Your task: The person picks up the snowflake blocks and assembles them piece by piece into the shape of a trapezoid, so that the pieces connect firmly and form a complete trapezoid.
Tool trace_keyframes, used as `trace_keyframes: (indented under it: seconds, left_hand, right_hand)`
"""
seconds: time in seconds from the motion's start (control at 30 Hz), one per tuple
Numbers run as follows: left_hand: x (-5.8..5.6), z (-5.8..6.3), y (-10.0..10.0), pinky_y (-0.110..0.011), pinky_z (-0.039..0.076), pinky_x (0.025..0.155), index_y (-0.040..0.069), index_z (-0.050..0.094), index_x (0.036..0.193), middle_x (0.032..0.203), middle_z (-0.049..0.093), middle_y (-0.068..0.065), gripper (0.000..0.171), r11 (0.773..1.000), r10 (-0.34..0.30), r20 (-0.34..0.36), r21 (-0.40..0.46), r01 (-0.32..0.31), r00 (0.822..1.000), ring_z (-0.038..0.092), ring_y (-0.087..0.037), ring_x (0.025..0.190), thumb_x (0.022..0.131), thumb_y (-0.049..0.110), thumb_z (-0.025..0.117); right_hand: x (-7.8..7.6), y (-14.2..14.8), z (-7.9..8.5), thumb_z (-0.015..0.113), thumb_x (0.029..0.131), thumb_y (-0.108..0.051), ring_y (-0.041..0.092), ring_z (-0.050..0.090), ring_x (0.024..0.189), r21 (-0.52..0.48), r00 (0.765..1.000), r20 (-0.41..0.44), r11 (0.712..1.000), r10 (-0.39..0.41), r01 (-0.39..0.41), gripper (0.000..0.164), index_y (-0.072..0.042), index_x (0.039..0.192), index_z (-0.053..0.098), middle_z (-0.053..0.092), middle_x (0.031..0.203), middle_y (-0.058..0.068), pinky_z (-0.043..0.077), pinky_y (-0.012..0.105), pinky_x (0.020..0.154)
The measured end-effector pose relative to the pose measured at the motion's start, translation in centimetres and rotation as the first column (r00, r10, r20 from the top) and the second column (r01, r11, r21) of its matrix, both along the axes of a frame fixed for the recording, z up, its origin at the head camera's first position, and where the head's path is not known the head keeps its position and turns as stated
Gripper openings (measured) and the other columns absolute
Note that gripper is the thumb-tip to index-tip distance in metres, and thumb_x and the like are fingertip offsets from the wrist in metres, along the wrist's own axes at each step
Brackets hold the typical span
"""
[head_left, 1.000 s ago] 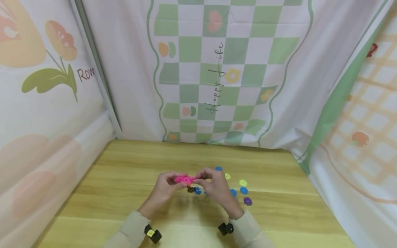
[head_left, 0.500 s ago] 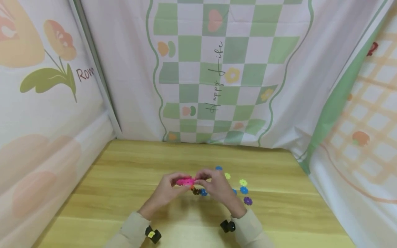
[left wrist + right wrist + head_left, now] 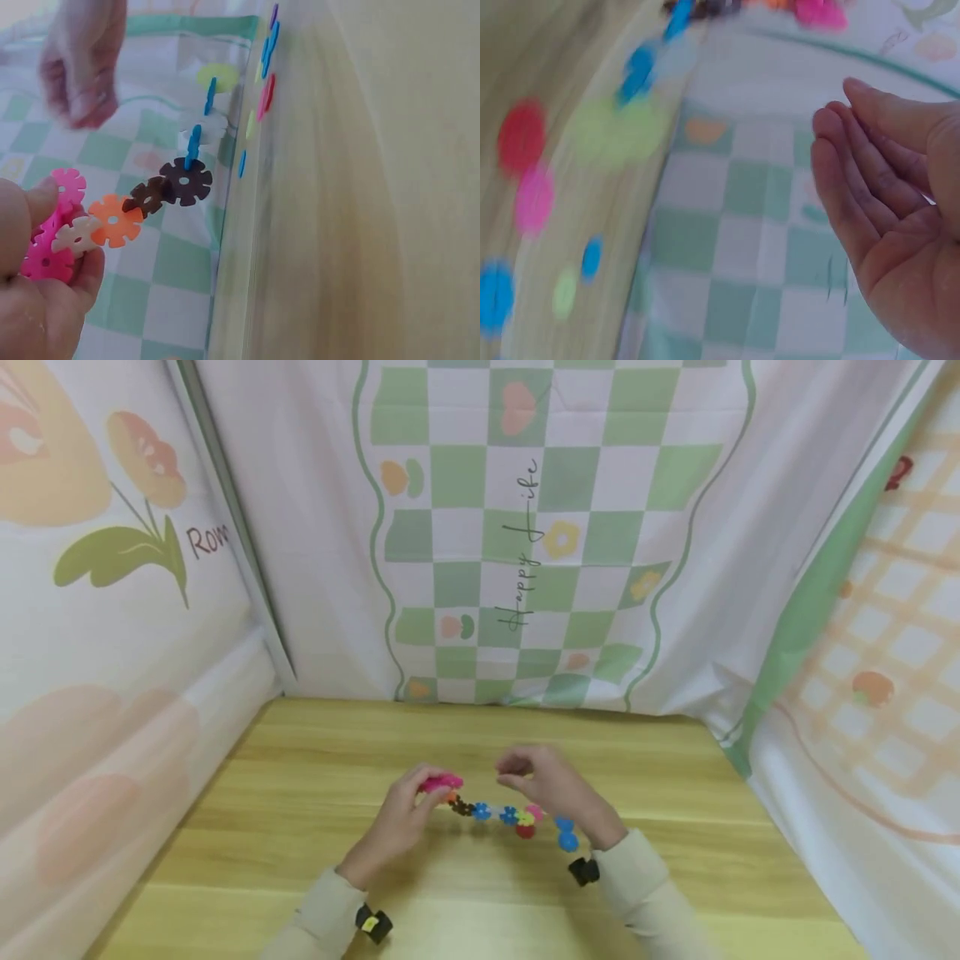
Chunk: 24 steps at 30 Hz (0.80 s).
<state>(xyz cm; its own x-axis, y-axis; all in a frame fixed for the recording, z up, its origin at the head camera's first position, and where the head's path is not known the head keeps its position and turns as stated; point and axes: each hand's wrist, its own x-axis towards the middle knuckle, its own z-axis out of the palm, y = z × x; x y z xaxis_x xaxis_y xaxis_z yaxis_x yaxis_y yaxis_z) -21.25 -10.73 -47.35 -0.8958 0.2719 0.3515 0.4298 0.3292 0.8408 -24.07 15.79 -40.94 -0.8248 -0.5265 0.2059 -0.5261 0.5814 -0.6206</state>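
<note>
My left hand [image 3: 401, 814] pinches the pink end of a chain of notched plastic snowflake discs, lifted over the table. In the left wrist view the pink discs [image 3: 69, 184] sit between thumb and fingers, followed by a cream disc [image 3: 77, 235], an orange disc [image 3: 115, 220] and dark brown discs [image 3: 186, 181]. Blue discs [image 3: 193, 144], a whitish disc [image 3: 214, 127] and a yellow-green disc [image 3: 217, 76] make up the far end. My right hand [image 3: 558, 785] is off the chain, up to its right, its fingers loosely bent with nothing between them in the right wrist view.
Loose discs lie on the wooden table [image 3: 315, 743] under and beside the right forearm: a red disc [image 3: 522, 139], a pink disc [image 3: 535, 199], blue discs [image 3: 567, 842] and a pale green disc [image 3: 565, 292]. A checked curtain [image 3: 517, 543] hangs along the table's back edge.
My right hand has let go of the pink discs and moved right and away, its forearm now covering some loose discs. The left hand has raised its end slightly, so the chain stretches out rightward.
</note>
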Motion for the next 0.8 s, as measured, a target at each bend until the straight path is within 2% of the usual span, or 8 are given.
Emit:
trace_keyframes:
  seconds: [0.07,0.17,0.27,0.4,0.5,0.63,0.73,0.8]
  left_hand:
    - [-0.3,0.1,-0.4,-0.024,0.059,0.090,0.020,0.069,0.123,0.117,0.072,0.003,0.018,1.000,0.009,0.019,0.010,-0.009,1.000,0.067,-0.014,0.103,0.108,0.021,0.061]
    - [-0.7,0.0,-0.9,-0.029,0.060,0.091,0.020,0.070,0.124,0.119,0.073,0.002,0.019,1.000,0.010,0.030,0.029,-0.011,1.000,0.068,-0.017,0.104,0.108,0.022,0.060]
    - [-1.0,-0.2,-1.4,-0.036,0.061,0.092,0.020,0.069,0.125,0.121,0.073,0.001,0.020,0.999,0.006,0.039,0.039,-0.008,0.999,0.068,-0.017,0.104,0.109,0.025,0.059]
    - [-1.3,-0.4,-1.8,-0.040,0.061,0.089,0.019,0.069,0.125,0.120,0.073,-0.005,0.021,0.999,0.010,0.043,0.045,-0.012,0.999,0.067,-0.018,0.102,0.109,0.027,0.058]
    - [-1.4,-0.4,-2.0,-0.039,0.061,0.087,0.019,0.070,0.125,0.119,0.074,-0.008,0.021,0.999,0.022,0.041,0.042,-0.023,0.999,0.066,-0.018,0.099,0.110,0.026,0.057]
    - [-1.6,-0.4,-2.2,-0.037,0.060,0.084,0.017,0.070,0.125,0.120,0.074,-0.007,0.022,0.999,0.035,0.035,0.040,-0.036,0.999,0.065,-0.018,0.098,0.110,0.026,0.057]
    - [-1.5,-0.4,-2.3,-0.035,0.059,0.082,0.016,0.070,0.125,0.120,0.073,-0.006,0.023,0.998,0.039,0.032,0.041,-0.041,0.999,0.064,-0.018,0.098,0.111,0.027,0.056]
    - [-1.5,-0.4,-2.3,-0.031,0.058,0.080,0.016,0.070,0.125,0.119,0.073,-0.006,0.023,0.998,0.040,0.026,0.039,-0.041,0.999,0.064,-0.018,0.097,0.111,0.027,0.056]
  right_hand:
    - [-0.5,1.4,0.0,0.074,0.099,-0.013,0.010,0.071,0.091,0.038,0.999,0.035,0.999,-0.016,0.015,0.007,-0.012,0.106,0.075,0.077,0.099,-0.001,0.061,0.022,0.081]
    - [-1.1,3.1,-0.9,0.077,0.096,-0.010,0.011,0.072,0.088,0.118,0.999,0.039,0.993,-0.012,0.007,0.008,-0.009,0.104,0.076,0.078,0.098,0.002,0.062,0.021,0.079]
    - [-1.1,4.0,-2.3,0.078,0.094,-0.005,0.016,0.074,0.088,0.176,0.999,0.045,0.984,0.026,-0.034,0.013,-0.003,0.106,0.077,0.078,0.100,0.008,0.063,0.023,0.078]
    - [-1.0,4.3,-4.5,0.080,0.091,-0.002,0.020,0.077,0.089,0.200,0.993,0.052,0.973,0.104,-0.113,0.016,0.001,0.107,0.077,0.079,0.101,0.013,0.064,0.026,0.077]
    - [-1.0,4.1,-5.8,0.082,0.090,-0.004,0.016,0.075,0.086,0.229,0.987,0.042,0.960,0.156,-0.161,0.016,-0.002,0.105,0.078,0.078,0.100,0.009,0.062,0.023,0.074]
    - [-0.9,4.0,-6.6,0.083,0.090,-0.009,0.009,0.064,0.085,0.276,0.986,0.042,0.947,0.162,-0.167,0.014,-0.009,0.104,0.080,0.074,0.099,0.002,0.055,0.020,0.070]
    - [-0.9,4.0,-6.8,0.083,0.091,-0.011,0.009,0.059,0.084,0.274,0.988,0.071,0.950,0.138,-0.152,0.008,-0.013,0.099,0.080,0.071,0.097,0.000,0.052,0.020,0.068]
    - [-0.8,4.0,-6.8,0.082,0.092,-0.010,0.009,0.062,0.084,0.240,0.987,0.097,0.960,0.125,-0.145,0.006,-0.012,0.096,0.078,0.072,0.095,-0.001,0.054,0.021,0.069]
